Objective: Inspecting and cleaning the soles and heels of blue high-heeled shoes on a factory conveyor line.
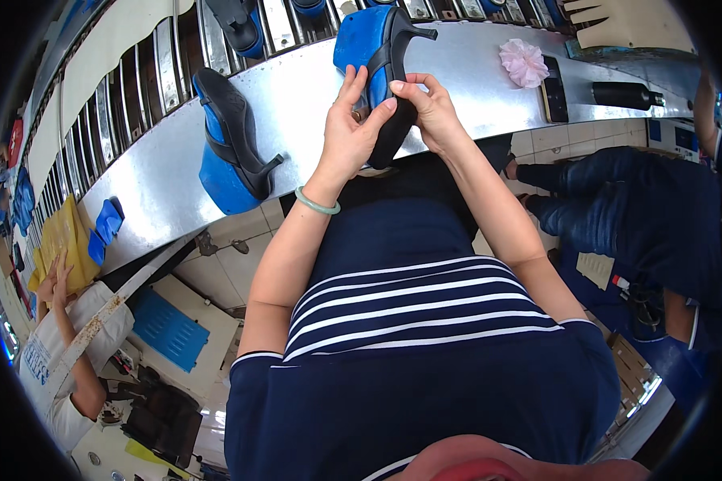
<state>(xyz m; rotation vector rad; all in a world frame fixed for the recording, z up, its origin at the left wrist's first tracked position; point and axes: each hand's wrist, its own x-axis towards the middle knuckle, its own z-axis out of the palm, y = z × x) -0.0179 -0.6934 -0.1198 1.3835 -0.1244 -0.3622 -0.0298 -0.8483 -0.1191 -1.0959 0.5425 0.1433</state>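
Note:
In front of me at the bench's edge is a black high-heeled shoe [387, 62] fitted on a blue shoe last [357, 38]. Its heel sticks out at the far right, while its toe points toward my body. My left hand [350, 136] closes on the shoe's left side, thumb across the black upper and fingers along the blue last. From the right, my right hand [435, 111] grips the upper, its thumb close to the left thumb. A second black heeled shoe [234, 120] lies on its side to the left, also with blue parts.
The metal bench [465, 76] borders a roller conveyor [148, 76] carrying more shoes. At right lie a pink scrunchie [524, 63], a phone [554, 90] and a black bottle [622, 95]. Blue pieces [107, 222] lie at left. Co-workers are at left [68, 353] and right [650, 216].

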